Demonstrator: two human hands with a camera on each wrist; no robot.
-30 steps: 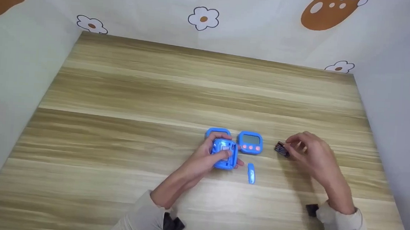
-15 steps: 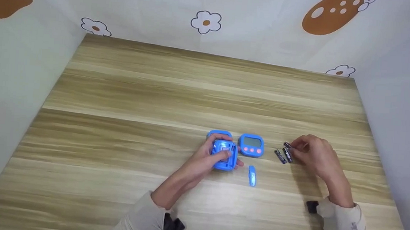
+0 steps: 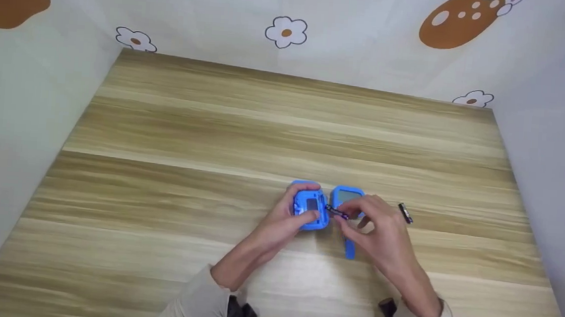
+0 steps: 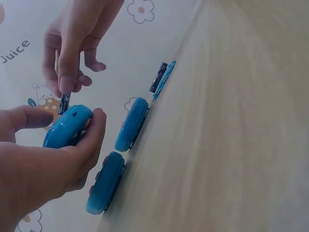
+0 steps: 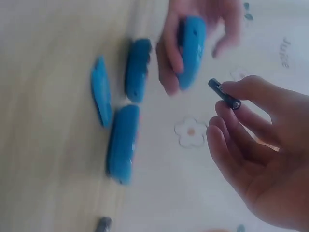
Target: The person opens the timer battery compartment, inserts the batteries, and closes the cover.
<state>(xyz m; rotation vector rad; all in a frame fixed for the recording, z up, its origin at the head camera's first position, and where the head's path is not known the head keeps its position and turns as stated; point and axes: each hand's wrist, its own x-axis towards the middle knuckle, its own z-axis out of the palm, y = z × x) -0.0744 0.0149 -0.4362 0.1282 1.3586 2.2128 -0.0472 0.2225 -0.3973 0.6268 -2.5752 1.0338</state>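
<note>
A blue digital timer [image 3: 322, 221] lies back side up in my left hand [image 3: 278, 223], whose thumb presses on its back. The recess along its right side is uncovered. My right hand [image 3: 384, 230] pinches a small dark battery [image 3: 337, 212] between thumb and fingertips, one end close to that recess. In the right wrist view the battery [image 5: 224, 93] points toward the held timer [image 5: 193, 50], with a gap between them. The left wrist view has the battery [image 4: 63, 104] right above the timer's edge [image 4: 67, 128].
On the wood-grain table [image 3: 201, 182] lie two more blue timers: one [image 3: 348, 190] partly behind my right hand, another [image 3: 304, 183] mostly behind my left. A blue strip-shaped cover [image 3: 350, 250] lies nearer me. One battery [image 3: 405, 213] rests to the right. Patterned walls [image 3: 212, 19] enclose the table.
My right hand has picked a battery from the group at the right and carried it left to the held timer. My left hand stays nearly in place, tilting the timer slightly.
</note>
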